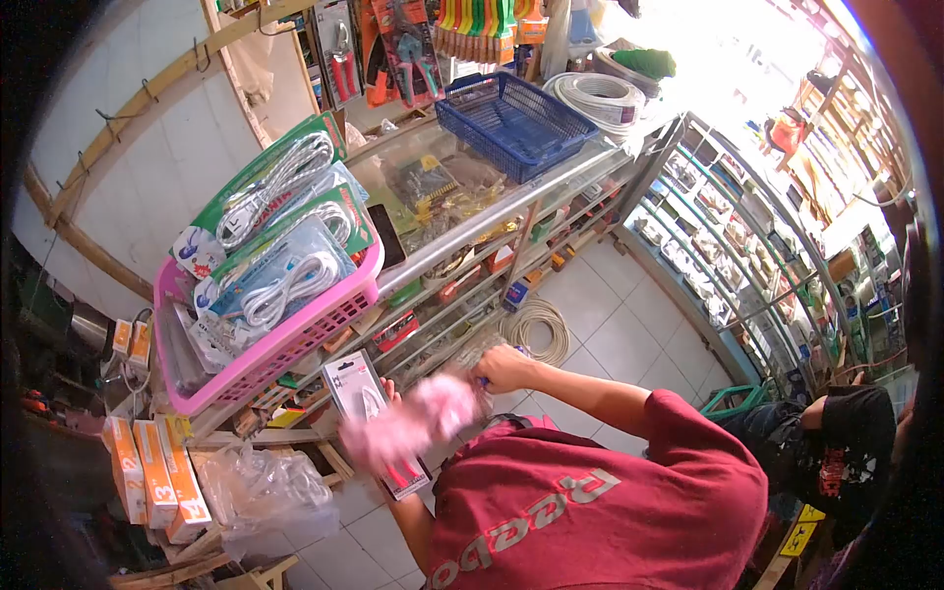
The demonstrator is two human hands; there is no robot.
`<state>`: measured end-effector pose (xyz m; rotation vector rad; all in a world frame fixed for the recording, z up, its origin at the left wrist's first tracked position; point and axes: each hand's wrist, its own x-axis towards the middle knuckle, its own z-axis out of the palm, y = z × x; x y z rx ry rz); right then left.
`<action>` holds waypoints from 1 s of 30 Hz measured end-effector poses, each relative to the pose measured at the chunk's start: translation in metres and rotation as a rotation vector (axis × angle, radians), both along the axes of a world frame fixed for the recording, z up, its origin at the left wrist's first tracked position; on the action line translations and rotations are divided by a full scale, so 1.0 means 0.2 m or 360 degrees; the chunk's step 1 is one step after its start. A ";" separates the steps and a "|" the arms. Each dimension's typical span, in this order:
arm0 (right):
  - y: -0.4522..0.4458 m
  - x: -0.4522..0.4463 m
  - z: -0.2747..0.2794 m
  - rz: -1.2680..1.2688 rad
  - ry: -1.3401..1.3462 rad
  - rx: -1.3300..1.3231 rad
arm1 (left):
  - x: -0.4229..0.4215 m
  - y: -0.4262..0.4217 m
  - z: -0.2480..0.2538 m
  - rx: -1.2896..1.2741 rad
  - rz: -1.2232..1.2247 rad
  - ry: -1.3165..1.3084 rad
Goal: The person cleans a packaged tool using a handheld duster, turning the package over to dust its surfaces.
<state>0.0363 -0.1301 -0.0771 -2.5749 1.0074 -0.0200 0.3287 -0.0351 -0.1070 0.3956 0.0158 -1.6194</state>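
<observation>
My left hand (392,391) grips a carded pack (352,385) from behind, its fingers partly hidden. The pack is grey and white, with a metal-headed tool with red handles inside, like pruning shears. My right hand (506,367) is closed at the end of a fluffy pink duster or cloth (444,405). The pink material is smeared by motion and lies across the lower part of the pack. A bit of blue shows at my right fist; what exactly it grips there is partly hidden.
A pink basket (280,346) of packaged white cords stands on the glass counter (423,258), with a blue basket (511,162) and cable coil (595,101) further along. Orange boxes (157,477) are lower left. Another coil (543,329) lies on the floor. A person in dark clothes (855,442) is at right.
</observation>
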 end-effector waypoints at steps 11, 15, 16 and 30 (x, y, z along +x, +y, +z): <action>0.01 0.24 -0.06 0.0146 -0.0076 0.0195 | 0.01 0.16 0.12 0.0036 0.0639 -0.0261; 0.08 0.40 0.13 0.0210 -0.0090 0.0197 | 0.19 0.11 -0.10 -0.0282 0.0133 0.0371; 0.07 0.39 0.08 0.0269 -0.0078 0.0196 | 0.11 0.21 -0.03 -0.0947 0.0447 0.0518; 0.22 0.66 -0.14 0.0810 0.0134 0.0259 | 0.30 0.61 0.14 -0.0520 0.1148 -0.0176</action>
